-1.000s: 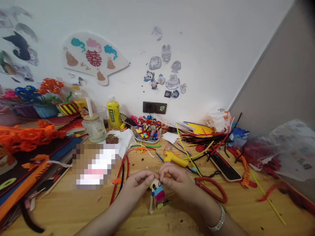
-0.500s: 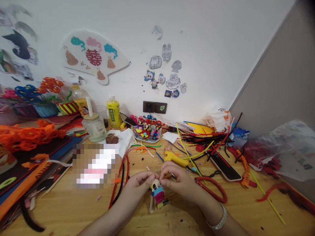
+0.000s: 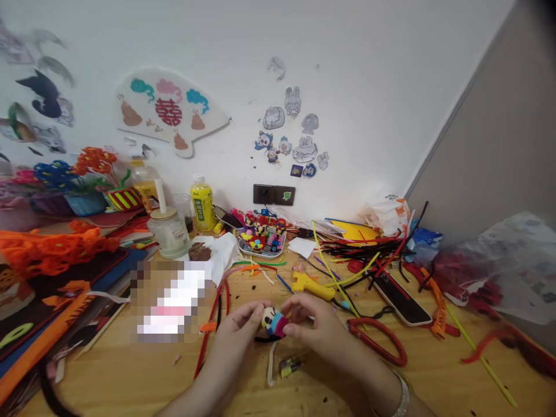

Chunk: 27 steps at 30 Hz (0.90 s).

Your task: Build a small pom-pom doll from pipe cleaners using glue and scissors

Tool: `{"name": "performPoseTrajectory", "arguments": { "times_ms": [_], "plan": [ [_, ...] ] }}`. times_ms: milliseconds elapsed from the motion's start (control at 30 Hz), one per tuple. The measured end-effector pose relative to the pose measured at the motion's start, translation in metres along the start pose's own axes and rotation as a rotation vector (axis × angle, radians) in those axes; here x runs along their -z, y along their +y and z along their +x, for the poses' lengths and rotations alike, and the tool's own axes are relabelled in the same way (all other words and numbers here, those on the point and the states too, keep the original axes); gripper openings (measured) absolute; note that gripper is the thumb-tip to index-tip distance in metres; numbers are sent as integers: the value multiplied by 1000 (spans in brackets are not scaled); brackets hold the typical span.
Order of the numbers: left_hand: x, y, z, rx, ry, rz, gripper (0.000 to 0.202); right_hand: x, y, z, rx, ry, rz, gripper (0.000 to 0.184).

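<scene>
We've got the small figurine between our left grip, pinching its pale head, and our right grip, curled nearly closed on its pink end; yellow glue gun just beyond.

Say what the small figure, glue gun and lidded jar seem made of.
Small figure: probably fuzzy pipe cleaner, from its soft, matt bands. Glue gun: likely moulded plastic, smooth and evenly yellow. Lidded jar: apparently glass, smooth and see-through; its tan, matt lid may be wood.
</scene>
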State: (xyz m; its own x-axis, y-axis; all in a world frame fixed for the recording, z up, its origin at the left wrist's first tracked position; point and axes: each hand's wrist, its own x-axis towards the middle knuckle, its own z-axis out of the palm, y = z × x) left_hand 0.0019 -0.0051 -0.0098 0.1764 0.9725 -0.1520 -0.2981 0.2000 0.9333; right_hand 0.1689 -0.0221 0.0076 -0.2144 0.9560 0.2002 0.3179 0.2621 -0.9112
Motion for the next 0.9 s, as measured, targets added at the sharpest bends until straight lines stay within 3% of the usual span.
{"name": "performPoseTrajectory", "arguments": {
  "times_ms": [233,400,567,900],
  "plan": [
    [2,-5,1,23,29,23,30,-6,-1,1,-35,97,90,15],
    [-10,3,-8,89,37,-80,32,-3,-4,2,3,158,6,19],
    [-16,6,-13,183,-3,-181,32,-2,0,2,88,119,-109,23],
    [-13,8,-12,200,-49,-93,23,1,-4,2,88,57,-235,16]
  ]
}}
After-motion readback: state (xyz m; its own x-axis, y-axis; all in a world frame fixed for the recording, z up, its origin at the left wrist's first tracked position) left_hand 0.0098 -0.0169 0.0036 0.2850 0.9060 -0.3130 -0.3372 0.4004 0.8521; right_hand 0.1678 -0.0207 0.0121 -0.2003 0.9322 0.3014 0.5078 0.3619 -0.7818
